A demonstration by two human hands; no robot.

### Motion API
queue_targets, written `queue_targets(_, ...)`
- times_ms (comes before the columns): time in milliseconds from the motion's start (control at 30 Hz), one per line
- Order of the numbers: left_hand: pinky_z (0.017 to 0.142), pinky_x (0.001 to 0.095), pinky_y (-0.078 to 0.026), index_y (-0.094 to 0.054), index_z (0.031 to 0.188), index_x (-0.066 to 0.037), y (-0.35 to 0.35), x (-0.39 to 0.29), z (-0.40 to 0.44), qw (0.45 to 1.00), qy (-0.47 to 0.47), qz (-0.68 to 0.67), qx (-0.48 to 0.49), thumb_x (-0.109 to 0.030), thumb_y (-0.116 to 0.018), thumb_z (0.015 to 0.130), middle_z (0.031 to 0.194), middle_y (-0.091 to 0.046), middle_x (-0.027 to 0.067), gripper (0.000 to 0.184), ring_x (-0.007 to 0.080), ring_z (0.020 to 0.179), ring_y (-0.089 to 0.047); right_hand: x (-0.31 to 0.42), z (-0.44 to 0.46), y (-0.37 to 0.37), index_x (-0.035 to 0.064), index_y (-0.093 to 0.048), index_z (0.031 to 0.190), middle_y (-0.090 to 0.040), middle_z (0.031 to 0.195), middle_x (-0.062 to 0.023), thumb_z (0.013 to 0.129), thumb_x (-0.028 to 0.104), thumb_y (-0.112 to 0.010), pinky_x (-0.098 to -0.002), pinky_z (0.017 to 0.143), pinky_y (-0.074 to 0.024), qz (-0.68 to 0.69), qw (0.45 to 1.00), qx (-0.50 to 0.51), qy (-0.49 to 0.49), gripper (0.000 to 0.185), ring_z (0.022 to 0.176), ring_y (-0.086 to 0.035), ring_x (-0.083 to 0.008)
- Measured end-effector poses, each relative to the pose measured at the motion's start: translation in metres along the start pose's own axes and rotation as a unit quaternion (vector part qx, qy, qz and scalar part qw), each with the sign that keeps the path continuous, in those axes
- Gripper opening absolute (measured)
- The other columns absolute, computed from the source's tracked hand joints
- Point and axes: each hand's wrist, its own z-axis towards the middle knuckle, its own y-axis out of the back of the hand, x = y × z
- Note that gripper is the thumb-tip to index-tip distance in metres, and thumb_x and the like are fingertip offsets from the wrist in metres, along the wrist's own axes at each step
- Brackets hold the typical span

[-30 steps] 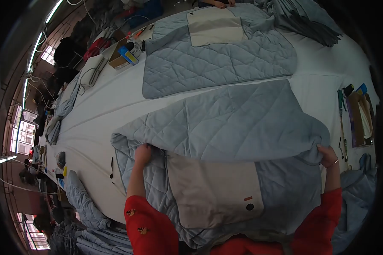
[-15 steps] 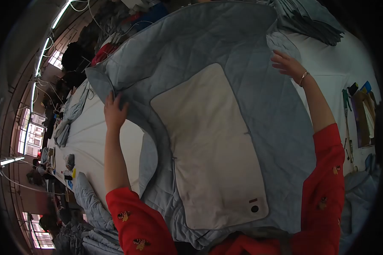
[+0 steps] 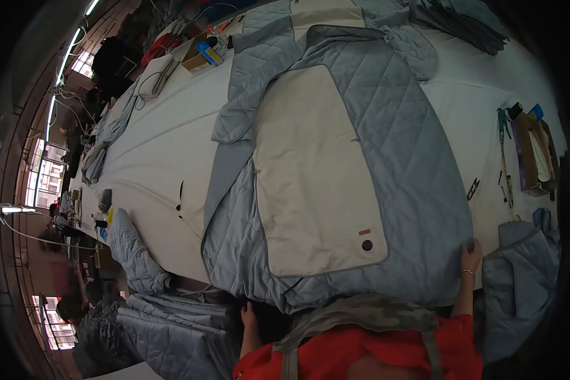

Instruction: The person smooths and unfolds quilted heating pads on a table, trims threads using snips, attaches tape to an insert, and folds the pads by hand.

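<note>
A grey-blue quilted piece (image 3: pixel 418 158) lies spread over the table, with a long cream panel (image 3: pixel 316 183) along its middle. Near the panel's lower right corner are a small brown label (image 3: pixel 365 232) and a black round mark (image 3: pixel 367 245). My right hand (image 3: pixel 470 256) is at the quilt's lower right edge, its fingers partly hidden and too dark to read. Below the near edge, left of my body, is my left hand (image 3: pixel 249 315), small and partly in shadow; I cannot make out its grip.
Another quilted piece (image 3: pixel 259 63) lies beneath at the far side. Folded grey quilts (image 3: pixel 171 329) are stacked at the lower left. On the right stand a cardboard box (image 3: pixel 531 152) and tools (image 3: pixel 503 126). A blue-labelled item (image 3: pixel 209 54) sits at the back left.
The raised quilt has come down flat with its cream panel facing up. Both hands have come back from the far side towards my body, the left one to below the near edge.
</note>
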Motion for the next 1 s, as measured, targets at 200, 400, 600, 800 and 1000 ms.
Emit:
queue_targets(200,0.095,0.0404,-0.035,-0.035,0.131,-0.009,-0.043,-0.009,-0.016,0.951,-0.218,0.118,0.183,-0.054,-0.048,0.082,0.130,-0.040,0.0088,0.068,0.0307,0.117,-0.040,0.010,-0.082,0.040,0.0030,-0.051,0.117,-0.051,0.117,-0.0170,0.070,0.039,-0.068,-0.0428,0.091,-0.0400,-0.084,0.977,-0.070,-0.183,0.061,0.108,-0.047,-0.0336)
queue_targets(400,0.102,0.0474,-0.025,-0.028,0.136,-0.016,-0.107,0.061,0.064,0.762,0.161,-0.523,0.347,-0.071,-0.032,0.076,0.140,-0.029,0.0065,0.081,0.0323,0.126,-0.029,-0.019,-0.143,-0.026,0.0100,-0.031,0.134,-0.035,0.134,-0.0133,0.066,0.058,-0.064,-0.0447,0.097,-0.0333,0.467,0.719,-0.081,-0.508,0.090,0.118,-0.039,-0.0315)
queue_targets(600,0.099,0.0454,-0.027,-0.026,0.137,-0.016,-0.123,0.052,0.000,0.785,0.160,-0.446,0.399,-0.078,-0.021,0.073,0.141,-0.026,0.0063,0.089,0.0306,0.126,-0.027,0.051,-0.203,-0.041,0.0097,-0.024,0.137,-0.029,0.139,-0.0101,0.072,0.055,-0.061,-0.0496,0.100,-0.0242,0.711,0.521,0.176,-0.438,0.087,0.125,-0.030,-0.0305)
queue_targets(800,0.087,0.0462,-0.034,-0.031,0.134,-0.019,-0.144,0.106,-0.002,0.760,0.272,-0.333,0.487,-0.075,-0.024,0.074,0.137,-0.035,0.0049,0.082,0.0287,0.116,-0.038,0.043,-0.208,-0.034,-0.0009,-0.043,0.119,-0.049,0.118,-0.0140,0.079,0.044,-0.059,-0.0402,0.078,-0.0465,0.513,0.747,0.079,-0.416,0.062,0.103,-0.052,-0.0258)
queue_targets(1000,0.089,0.0404,-0.036,-0.037,0.131,-0.018,-0.121,0.061,-0.036,0.779,0.263,-0.376,0.427,-0.066,-0.033,0.078,0.132,-0.040,0.0045,0.071,0.0257,0.117,-0.040,0.188,-0.231,0.124,0.0083,-0.054,0.080,-0.045,0.049,-0.0005,0.089,0.026,-0.048,-0.0255,0.038,-0.0365,0.681,0.719,0.053,-0.127,0.020,0.037,-0.040,-0.0105)
